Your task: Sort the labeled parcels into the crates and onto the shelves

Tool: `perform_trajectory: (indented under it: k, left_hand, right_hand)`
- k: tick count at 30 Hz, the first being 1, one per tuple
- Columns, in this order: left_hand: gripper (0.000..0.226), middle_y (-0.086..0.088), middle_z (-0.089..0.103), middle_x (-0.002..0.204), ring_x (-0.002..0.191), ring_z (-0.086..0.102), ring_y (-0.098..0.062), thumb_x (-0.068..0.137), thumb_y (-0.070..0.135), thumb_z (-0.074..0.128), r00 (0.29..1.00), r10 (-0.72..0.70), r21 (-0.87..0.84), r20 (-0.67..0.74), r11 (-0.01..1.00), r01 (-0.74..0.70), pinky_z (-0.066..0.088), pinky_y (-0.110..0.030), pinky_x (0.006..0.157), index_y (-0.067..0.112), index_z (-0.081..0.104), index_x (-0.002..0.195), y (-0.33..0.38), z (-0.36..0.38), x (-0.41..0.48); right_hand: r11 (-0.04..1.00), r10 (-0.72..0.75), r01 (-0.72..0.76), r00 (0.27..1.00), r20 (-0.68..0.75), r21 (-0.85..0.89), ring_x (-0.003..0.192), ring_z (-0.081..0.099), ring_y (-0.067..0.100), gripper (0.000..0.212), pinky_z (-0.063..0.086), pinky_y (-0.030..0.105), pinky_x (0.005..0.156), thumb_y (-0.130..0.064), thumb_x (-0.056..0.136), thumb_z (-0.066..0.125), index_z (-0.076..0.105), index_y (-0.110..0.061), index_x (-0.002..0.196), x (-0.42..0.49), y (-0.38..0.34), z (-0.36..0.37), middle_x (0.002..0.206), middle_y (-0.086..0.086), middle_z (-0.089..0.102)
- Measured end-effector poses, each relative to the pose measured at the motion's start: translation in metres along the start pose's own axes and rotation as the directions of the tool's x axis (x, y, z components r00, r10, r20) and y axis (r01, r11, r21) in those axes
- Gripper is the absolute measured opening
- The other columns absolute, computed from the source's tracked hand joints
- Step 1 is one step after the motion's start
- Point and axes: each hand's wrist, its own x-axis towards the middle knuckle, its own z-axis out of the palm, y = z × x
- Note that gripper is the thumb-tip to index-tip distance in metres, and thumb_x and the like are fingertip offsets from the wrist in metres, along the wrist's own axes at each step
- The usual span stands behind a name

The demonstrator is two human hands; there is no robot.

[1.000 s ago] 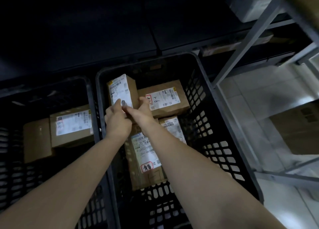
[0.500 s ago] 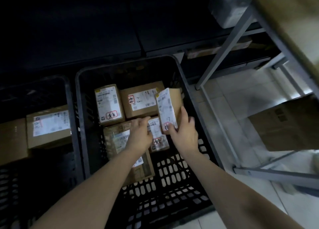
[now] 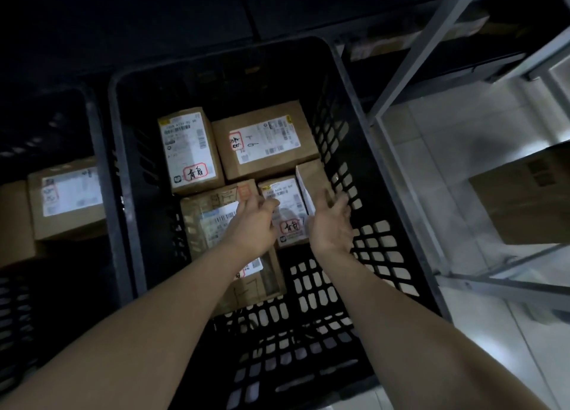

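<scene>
Only the head cam to go on, and it's pretty dim down here.

Step in hand, as far as I can judge: dropping one parcel into the middle crate [image 3: 336, 138]. The upright parcel [image 3: 313, 178] stands on edge in the gap between the small labelled parcel [image 3: 290, 221] and the crate's right wall, label side turned left. My right hand [image 3: 331, 224] sits just beside it, palm towards it. Its fingers [image 3: 342, 202] are fairly straight and a bit spread, next to the lattice wall. Looks more like letting go than gripping, though I can't tell whether the palm is touching the cardboard. My left hand [image 3: 253, 224] rests where the small parcel meets the long parcel [image 3: 209, 212]. Its fingers [image 3: 265, 202] are loosely bent on top and pinch nothing.

Two more labelled parcels [image 3: 188, 150] [image 3: 265, 141] fill the back row. The left crate [image 3: 92, 138] holds another box [image 3: 68, 196], and the shelf frame [image 3: 410, 70] is off to the right.

Next move, I reckon: make sure that parcel is settled in the gap and won't tip, pull both hands out, then go for the next one and read its label.

Versus half a second ago: back then my right hand gripped that parcel by its lower end, held up with the label facing me. Now it's down in the gap, nearly edge-on, and the grip has loosened. The left hand has barely shifted. A second ago both hands were up at the back-left parcel.
</scene>
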Motion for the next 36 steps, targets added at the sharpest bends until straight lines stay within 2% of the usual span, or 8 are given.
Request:
perform_trajectory:
  k: [3, 15, 19, 23, 26, 32, 34, 36]
  left_hand:
    - [0.057, -0.008, 0.03, 0.144, 0.133, 0.021, -0.028, 0.091, 0.012, 0.047, 0.999, 0.029, 0.04, -0.024, 0.999, -0.028, 0.029, -0.037, 0.109, 0.021, 0.03, 0.145, -0.003, 0.005, 0.004]
    - [0.053, -0.008, 0.028, 0.147, 0.135, 0.02, -0.026, 0.093, 0.013, 0.047, 0.994, 0.107, 0.12, 0.005, 0.987, -0.107, 0.03, -0.039, 0.109, 0.018, 0.035, 0.144, -0.012, 0.001, 0.002]
    - [0.054, -0.009, 0.025, 0.149, 0.137, 0.017, -0.027, 0.093, 0.014, 0.047, 0.993, 0.116, 0.158, 0.018, 0.98, -0.118, 0.028, -0.039, 0.111, 0.017, 0.033, 0.145, -0.011, 0.0, 0.002]
    - [0.051, -0.01, 0.026, 0.147, 0.137, 0.019, -0.028, 0.093, 0.014, 0.046, 0.994, 0.096, 0.128, 0.043, 0.987, -0.101, 0.03, -0.041, 0.11, 0.018, 0.036, 0.143, -0.006, -0.009, -0.006]
    - [0.045, -0.009, 0.031, 0.143, 0.133, 0.023, -0.028, 0.092, 0.015, 0.045, 0.994, 0.106, 0.153, 0.018, 0.982, -0.108, 0.031, -0.041, 0.108, 0.019, 0.043, 0.137, -0.011, -0.024, -0.014]
    - [0.057, -0.011, 0.021, 0.151, 0.139, 0.015, -0.029, 0.091, 0.008, 0.045, 0.983, 0.034, 0.143, -0.178, 0.99, -0.009, 0.021, -0.037, 0.113, 0.019, 0.033, 0.145, -0.03, -0.064, -0.033]
    - [0.063, -0.015, 0.013, 0.153, 0.141, 0.007, -0.031, 0.09, 0.002, 0.045, 0.967, -0.055, 0.052, -0.248, 0.996, 0.071, 0.015, -0.037, 0.116, 0.015, 0.025, 0.148, -0.036, -0.076, -0.034]
    - [0.066, -0.015, 0.007, 0.154, 0.141, 0.007, -0.032, 0.09, -0.001, 0.043, 0.949, -0.214, -0.147, -0.233, 0.972, 0.184, 0.015, -0.035, 0.115, 0.014, 0.018, 0.15, -0.041, -0.088, -0.032]
  right_hand:
    - [1.0, -0.007, 0.007, 0.999, 0.05, -0.012, 0.123, 0.038, 0.032, 0.08, 0.044, 0.041, 0.093, -0.032, 0.094, 0.055, 0.001, -0.028, 0.154, 0.005, 0.004, 0.007, 0.144, 0.017, 0.02]
    - [0.993, -0.023, 0.01, 0.993, 0.115, 0.114, 0.125, 0.039, 0.034, 0.085, 0.044, 0.043, 0.095, -0.027, 0.094, 0.058, -0.003, -0.027, 0.154, 0.01, 0.006, -0.003, 0.146, 0.017, 0.02]
    - [0.999, -0.016, 0.01, 0.985, 0.171, 0.038, 0.136, 0.025, 0.033, 0.09, 0.038, 0.044, 0.102, -0.031, 0.094, 0.058, -0.009, -0.023, 0.153, 0.012, 0.001, -0.004, 0.153, 0.015, 0.01]
    - [0.998, -0.062, 0.066, 0.989, 0.132, -0.025, 0.141, 0.015, 0.035, 0.078, 0.03, 0.043, 0.11, -0.028, 0.092, 0.059, 0.011, -0.017, 0.152, 0.007, -0.007, -0.019, 0.158, 0.012, 0.003]
    - [0.986, -0.167, 0.168, 0.984, 0.068, -0.021, 0.136, 0.024, 0.036, 0.057, 0.035, 0.042, 0.106, -0.026, 0.095, 0.054, 0.031, -0.017, 0.146, -0.002, -0.015, -0.031, 0.152, 0.014, 0.017]
    - [0.927, -0.358, 0.35, 0.933, 0.04, 0.134, 0.125, 0.043, 0.032, 0.044, 0.039, 0.038, 0.099, -0.026, 0.099, 0.047, 0.043, -0.014, 0.141, -0.016, -0.065, -0.06, 0.143, 0.012, 0.037]
    - [0.895, -0.418, 0.403, 0.908, 0.043, 0.192, 0.118, 0.05, 0.033, 0.041, 0.043, 0.037, 0.094, -0.024, 0.099, 0.047, 0.048, -0.006, 0.136, -0.017, -0.093, -0.064, 0.133, 0.017, 0.048]
    - [0.881, -0.424, 0.385, 0.9, 0.097, 0.276, 0.107, 0.057, 0.034, 0.038, 0.045, 0.033, 0.083, -0.022, 0.099, 0.048, 0.053, 0.0, 0.129, -0.013, -0.123, -0.061, 0.119, 0.02, 0.059]
